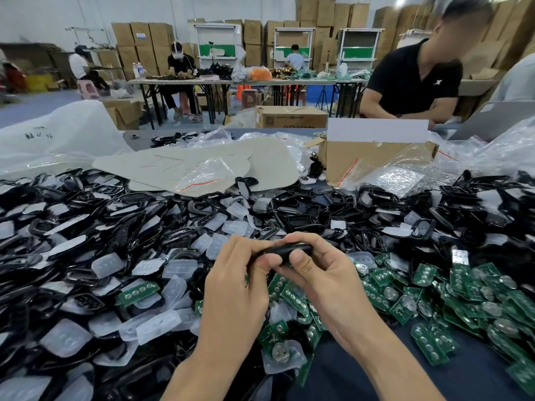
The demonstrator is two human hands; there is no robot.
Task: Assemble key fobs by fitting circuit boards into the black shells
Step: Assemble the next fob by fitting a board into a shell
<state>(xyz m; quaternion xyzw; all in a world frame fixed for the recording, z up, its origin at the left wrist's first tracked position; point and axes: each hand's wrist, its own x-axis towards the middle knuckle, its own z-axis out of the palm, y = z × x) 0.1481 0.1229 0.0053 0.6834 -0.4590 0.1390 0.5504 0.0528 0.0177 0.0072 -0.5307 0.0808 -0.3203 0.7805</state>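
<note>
Head view: stacked cartons fill the far wall along the top of the frame, with folding tables and seated workers in front of them. A dark blue table runs across the lower part of the frame. Most of it lies under a heap of black shells that spreads from the left edge to the right edge through the middle. Translucent button pads are mixed into the heap, thickest at lower left.

A large white plastic sack sits at upper left, behind the heap. Pale grey card sheets lie flat at centre, just above the shells, with a clear zip bag on top of them. A person in a black shirt leans over the table's far side at upper right. Below that person stands an open cardboard box, with clear plastic bags against its front.

Green circuit boards are piled at lower right, many showing a round metal battery clip.

Both forearms come up from the bottom centre. The left hand and the right hand meet above the near edge of the pile, fingers curled. Between them they grip one black fob shell, held edge-on, with both thumbs pressed against its near side and the fingertips wrapped over its top. Whether a board sits inside it cannot be seen.
</note>
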